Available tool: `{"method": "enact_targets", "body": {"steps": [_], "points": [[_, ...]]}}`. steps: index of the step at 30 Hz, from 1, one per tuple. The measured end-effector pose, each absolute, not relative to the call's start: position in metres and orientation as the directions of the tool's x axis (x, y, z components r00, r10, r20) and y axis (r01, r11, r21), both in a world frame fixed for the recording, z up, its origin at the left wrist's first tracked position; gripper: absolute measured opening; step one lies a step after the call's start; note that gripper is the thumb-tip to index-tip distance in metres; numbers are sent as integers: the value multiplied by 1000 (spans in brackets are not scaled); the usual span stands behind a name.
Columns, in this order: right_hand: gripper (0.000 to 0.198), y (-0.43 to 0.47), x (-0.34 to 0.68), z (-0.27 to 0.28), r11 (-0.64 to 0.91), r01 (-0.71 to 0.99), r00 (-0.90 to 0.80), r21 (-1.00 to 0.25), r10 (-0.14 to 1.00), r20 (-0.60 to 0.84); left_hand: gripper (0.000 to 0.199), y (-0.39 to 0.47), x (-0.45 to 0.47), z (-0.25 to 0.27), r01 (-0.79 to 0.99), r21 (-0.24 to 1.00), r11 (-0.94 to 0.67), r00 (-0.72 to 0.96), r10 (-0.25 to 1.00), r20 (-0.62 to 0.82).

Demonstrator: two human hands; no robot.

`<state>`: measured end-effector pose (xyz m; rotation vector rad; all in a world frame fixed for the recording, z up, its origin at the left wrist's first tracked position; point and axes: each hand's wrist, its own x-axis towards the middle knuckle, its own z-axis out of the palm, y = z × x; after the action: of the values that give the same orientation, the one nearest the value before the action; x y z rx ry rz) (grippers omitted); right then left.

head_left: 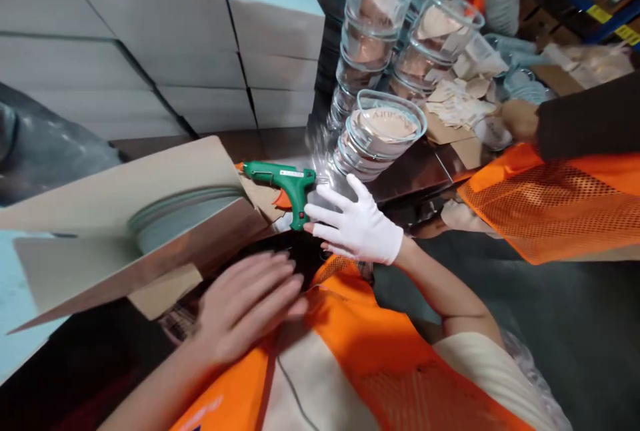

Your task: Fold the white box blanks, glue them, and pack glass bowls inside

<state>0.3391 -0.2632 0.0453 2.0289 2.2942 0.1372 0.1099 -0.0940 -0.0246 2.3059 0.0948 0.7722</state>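
My right hand [357, 227], in a white glove with some bare fingertips, is open with its fingers spread. Its fingers lie beside the handle of a green glue gun [295, 184], which has an orange nozzle and trigger; whether they touch it I cannot tell. My left hand [250, 304] is bare and slightly blurred, its fingers stretched out over my orange vest, holding nothing. To its upper left, an open cardboard box [210, 157] has round, flat discs [185, 217] stacked in it. Just beyond my right hand stands a stack of clear round tubs [377, 137] with printed paper inside.
White boxes [150, 17] are piled high at the back left. Taller stacks of clear tubs [370, 37] rise behind the nearer one. At the right, a co-worker's hand [520, 121] is by loose paper pieces [460, 101]. Their orange vest [560, 204] is close on my right.
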Motion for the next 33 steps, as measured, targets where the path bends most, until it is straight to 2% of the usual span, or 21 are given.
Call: {"method": "enact_targets", "body": {"steps": [2, 4, 6, 8, 10, 12, 14, 17, 19, 20, 23, 27, 30, 33], "points": [[34, -265, 335, 45, 124, 988, -125, 92, 992, -5, 53, -109, 143, -15, -162, 601, -782, 795, 258, 550], [32, -267, 333, 42, 127, 990, -127, 60, 992, -2, 48, -119, 176, -3, -132, 613, -779, 851, 228, 473], [34, -270, 332, 37, 100, 995, -100, 11, 995, 3, 41, -125, 202, 7, -121, 650, -750, 937, 129, 323], [35, -275, 332, 32, 85, 996, -85, -35, 996, 6, 45, -126, 216, 13, -145, 708, -691, 972, 36, 234], [30, -282, 332, 30, 121, 991, -121, -60, 993, -3, 51, -124, 220, 12, -205, 785, -585, 976, -58, 212], [24, -291, 329, 31, 170, 981, -174, -94, 984, -36, 53, -123, 219, 5, -304, 812, -498, 953, -176, 249], [23, -301, 325, 34, 188, 969, -204, -159, 975, -92, 51, -124, 214, -3, -430, 728, -533, 903, -239, 358], [26, -318, 321, 39, 165, 952, -214, -259, 962, -172, 40, -129, 205, -8, -557, 432, -710, 770, -246, 588], [26, -331, 321, 40, 111, 949, -177, -294, 962, -210, 27, -131, 201, -3, -537, 276, -797, 677, -212, 705], [26, -338, 322, 40, 73, 951, -145, -299, 963, -226, 20, -129, 200, 1, -496, 253, -831, 654, -166, 738], [27, -356, 324, 38, -27, 958, -53, -286, 962, -269, 12, -120, 201, 14, -365, 340, -867, 666, 12, 746], [26, -367, 324, 36, -80, 964, -3, -255, 951, -310, 9, -117, 209, 22, -353, 524, -775, 709, 144, 691], [25, -365, 320, 33, -89, 965, 5, -246, 947, -322, 14, -139, 217, 17, -408, 661, -631, 793, 114, 598], [27, -358, 314, 24, -94, 965, 22, -244, 958, -286, 21, -172, 226, 3, -526, 702, -479, 816, -54, 575]]}}
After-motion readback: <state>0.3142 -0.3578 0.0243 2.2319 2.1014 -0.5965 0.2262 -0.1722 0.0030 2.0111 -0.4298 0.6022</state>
